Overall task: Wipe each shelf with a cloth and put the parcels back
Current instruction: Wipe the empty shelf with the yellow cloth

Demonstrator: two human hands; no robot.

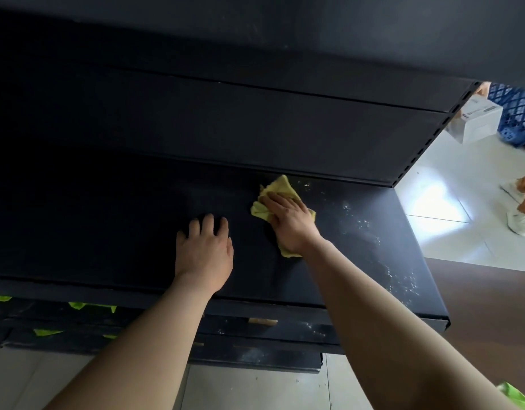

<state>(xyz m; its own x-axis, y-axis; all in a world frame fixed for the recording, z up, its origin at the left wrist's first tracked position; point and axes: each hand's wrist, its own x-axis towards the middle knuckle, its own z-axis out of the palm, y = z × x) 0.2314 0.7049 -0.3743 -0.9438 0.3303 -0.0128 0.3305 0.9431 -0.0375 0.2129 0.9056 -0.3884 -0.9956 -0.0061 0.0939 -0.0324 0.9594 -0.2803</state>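
Head view. The black shelf (107, 232) runs open and bare to the left of the left hand (205, 253). Its front edge lies under both wrists. Its right end stops well right of the right hand (287, 223). The back panel (225, 119) rises just beyond the fingertips, and an upper shelf (255, 31) hangs overhead.

White specks (361, 223) dot the surface to the right of the right hand. Lower shelves (255, 329) with green tags (89, 306) sit below the forearms. Past the shelf end, far right of the hands, are a white box (477, 122), a blue crate (518, 108) and a white shoe (521, 221) on pale floor tiles.

The yellow cloth (277, 187) lies bunched under the right hand, which presses it flat with fingers laid over it. Its long axis runs from the wrist toward the back panel. The left hand rests on the shelf just left of the cloth, fingers spread, holding nothing.
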